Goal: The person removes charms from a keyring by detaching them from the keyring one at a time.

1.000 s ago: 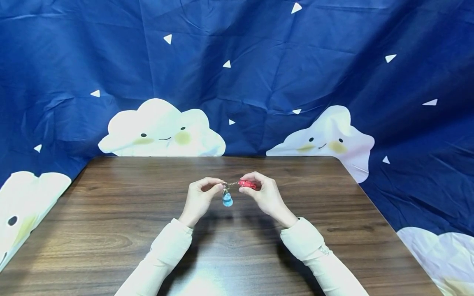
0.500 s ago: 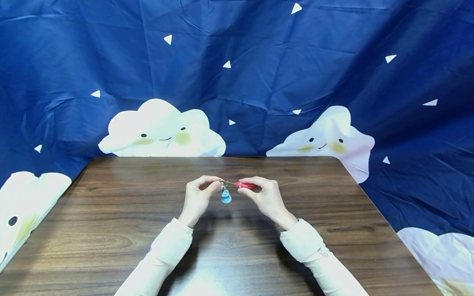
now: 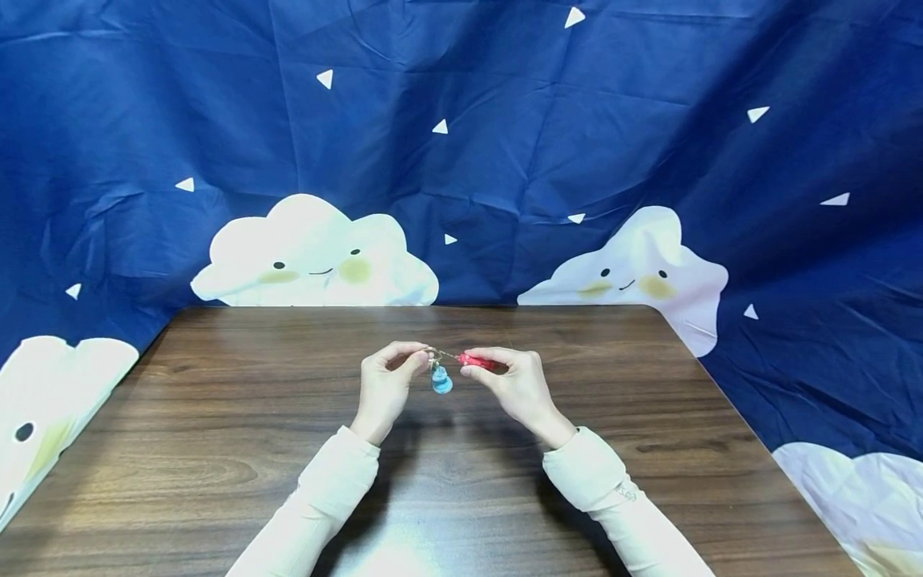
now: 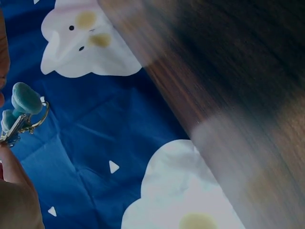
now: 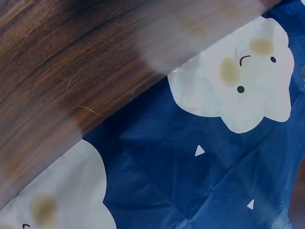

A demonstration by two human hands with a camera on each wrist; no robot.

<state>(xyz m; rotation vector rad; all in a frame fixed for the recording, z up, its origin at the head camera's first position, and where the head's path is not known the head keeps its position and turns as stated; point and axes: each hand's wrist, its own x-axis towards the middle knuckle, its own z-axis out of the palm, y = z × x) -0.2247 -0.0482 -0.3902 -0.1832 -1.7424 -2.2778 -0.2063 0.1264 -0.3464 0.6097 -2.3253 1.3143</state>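
Over the middle of the table, both hands hold a keychain stretched between them in the head view. My left hand (image 3: 384, 386) pinches its gold ring (image 3: 434, 356) between thumb and fingers. From that ring dangles a small light-blue charm (image 3: 441, 381) with rounded ends, also seen up close in the left wrist view as a blue charm (image 4: 26, 98). A thin gold chain (image 3: 449, 355) runs across to a red charm (image 3: 473, 361), which my right hand (image 3: 524, 389) grips between thumb and fingers, partly covering it. The right wrist view shows almost nothing of the hand or keychain.
A dark brown wooden table (image 3: 238, 417) lies under both forearms, with a bright reflection near the front. Behind its far edge hangs a blue cloth (image 3: 476, 96) printed with smiling white clouds and small triangles. Thin pale hairs (image 5: 90, 110) lie on the wood.
Both hands have shifted slightly to the left over the second, keeping their grips. The red charm has turned a little, and the blue charm has swung and risen slightly.
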